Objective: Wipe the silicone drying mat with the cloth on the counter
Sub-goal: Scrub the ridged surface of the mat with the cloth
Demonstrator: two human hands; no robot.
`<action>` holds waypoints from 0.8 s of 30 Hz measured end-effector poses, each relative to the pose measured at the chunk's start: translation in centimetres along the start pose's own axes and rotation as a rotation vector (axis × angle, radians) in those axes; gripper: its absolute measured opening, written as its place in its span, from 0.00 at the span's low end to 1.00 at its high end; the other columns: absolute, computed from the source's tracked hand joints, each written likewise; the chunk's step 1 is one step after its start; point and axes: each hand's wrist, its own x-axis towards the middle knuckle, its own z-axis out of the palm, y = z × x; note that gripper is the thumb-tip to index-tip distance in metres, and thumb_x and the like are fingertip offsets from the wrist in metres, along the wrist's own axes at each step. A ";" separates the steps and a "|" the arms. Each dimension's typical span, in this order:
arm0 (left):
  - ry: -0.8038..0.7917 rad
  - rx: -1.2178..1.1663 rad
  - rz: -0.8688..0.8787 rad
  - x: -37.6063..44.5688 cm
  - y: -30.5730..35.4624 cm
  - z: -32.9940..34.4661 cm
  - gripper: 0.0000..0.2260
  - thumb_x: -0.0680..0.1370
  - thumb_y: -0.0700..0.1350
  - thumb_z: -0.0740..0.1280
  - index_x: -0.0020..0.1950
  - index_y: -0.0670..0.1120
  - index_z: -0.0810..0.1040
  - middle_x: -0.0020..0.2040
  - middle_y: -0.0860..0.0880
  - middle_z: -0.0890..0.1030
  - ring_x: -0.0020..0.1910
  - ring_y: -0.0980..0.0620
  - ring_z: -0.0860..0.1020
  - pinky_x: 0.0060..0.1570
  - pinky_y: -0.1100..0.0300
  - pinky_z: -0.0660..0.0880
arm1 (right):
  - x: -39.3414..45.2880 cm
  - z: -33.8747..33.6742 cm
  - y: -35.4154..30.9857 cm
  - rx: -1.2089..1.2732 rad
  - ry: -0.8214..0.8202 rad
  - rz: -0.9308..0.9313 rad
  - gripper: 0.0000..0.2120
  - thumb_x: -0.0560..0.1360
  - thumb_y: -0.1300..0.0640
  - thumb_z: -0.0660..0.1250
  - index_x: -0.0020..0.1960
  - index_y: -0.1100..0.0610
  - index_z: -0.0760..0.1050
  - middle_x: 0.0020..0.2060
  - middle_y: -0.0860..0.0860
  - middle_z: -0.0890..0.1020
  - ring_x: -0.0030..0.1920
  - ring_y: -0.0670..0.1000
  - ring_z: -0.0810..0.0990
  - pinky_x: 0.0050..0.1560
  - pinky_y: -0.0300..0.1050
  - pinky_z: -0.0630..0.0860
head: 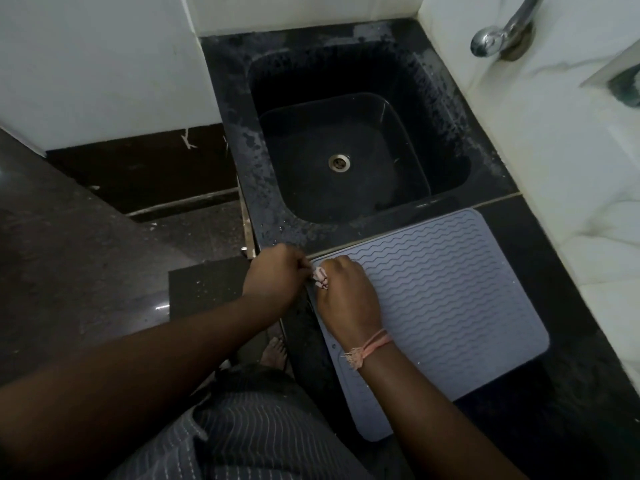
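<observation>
Nearest, a striped grey garment (249, 441) fills the bottom edge. Beyond it the grey silicone drying mat (450, 299) lies flat on the dark counter (571, 393), right of centre, its surface ribbed with wavy ridges and its corners rounded. At the mat's far left corner the right hand (348, 299), with a pink thread band (367, 348) on its wrist, curls around a small bunched pale cloth (319, 277) with dark markings. The left hand (275, 271) pinches the cloth's other side, just off the mat. Farther off sits the black sink (346, 150) with a metal drain (339, 162), and a chrome tap (502, 32) at far right.
</observation>
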 end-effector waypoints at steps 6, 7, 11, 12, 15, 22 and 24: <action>-0.078 0.081 -0.091 1.5 1.3 -0.3 0.06 0.79 0.43 0.69 0.46 0.45 0.85 0.45 0.44 0.85 0.46 0.45 0.84 0.48 0.49 0.82 | 1.8 -0.8 0.7 -0.065 -0.039 0.012 0.04 0.75 0.55 0.69 0.47 0.55 0.80 0.51 0.54 0.78 0.48 0.56 0.78 0.40 0.43 0.68; -0.091 0.086 -0.098 1.6 1.4 -0.4 0.05 0.79 0.43 0.69 0.47 0.45 0.85 0.45 0.44 0.85 0.47 0.45 0.84 0.49 0.48 0.82 | 2.2 -1.2 1.3 -0.066 -0.031 0.030 0.04 0.75 0.55 0.69 0.47 0.55 0.80 0.51 0.54 0.78 0.48 0.55 0.79 0.41 0.43 0.71; -0.111 0.073 -0.112 1.7 1.6 -0.4 0.05 0.79 0.42 0.69 0.47 0.44 0.84 0.46 0.43 0.84 0.48 0.44 0.83 0.51 0.47 0.83 | 3.7 -3.3 5.2 -0.078 0.038 0.163 0.05 0.76 0.56 0.68 0.47 0.58 0.80 0.49 0.55 0.78 0.46 0.55 0.80 0.41 0.45 0.75; -0.105 0.071 -0.113 1.8 1.6 -0.4 0.05 0.79 0.41 0.69 0.47 0.44 0.84 0.46 0.43 0.84 0.48 0.44 0.83 0.51 0.47 0.83 | 4.1 -3.9 6.1 -0.076 0.055 0.213 0.06 0.76 0.56 0.69 0.46 0.59 0.79 0.48 0.55 0.79 0.45 0.55 0.80 0.40 0.43 0.73; -0.108 0.046 -0.100 1.9 1.7 -0.2 0.05 0.79 0.40 0.68 0.46 0.44 0.84 0.45 0.43 0.84 0.47 0.44 0.83 0.50 0.47 0.83 | 4.9 -5.1 7.7 -0.054 0.036 0.329 0.06 0.76 0.57 0.69 0.44 0.60 0.78 0.45 0.57 0.80 0.44 0.56 0.81 0.39 0.42 0.70; -0.124 0.097 0.038 1.8 2.8 0.5 0.06 0.79 0.41 0.68 0.47 0.47 0.85 0.46 0.43 0.84 0.48 0.43 0.83 0.49 0.47 0.82 | 2.6 -2.3 1.9 0.070 -0.045 0.225 0.06 0.76 0.56 0.66 0.42 0.57 0.78 0.41 0.56 0.80 0.41 0.56 0.80 0.38 0.46 0.73; -0.111 0.120 0.065 1.9 2.6 0.6 0.06 0.79 0.40 0.68 0.49 0.47 0.85 0.48 0.42 0.84 0.49 0.42 0.83 0.50 0.47 0.81 | 2.0 -1.4 0.7 0.051 -0.026 0.204 0.07 0.76 0.54 0.68 0.48 0.58 0.80 0.47 0.57 0.81 0.46 0.58 0.81 0.41 0.47 0.73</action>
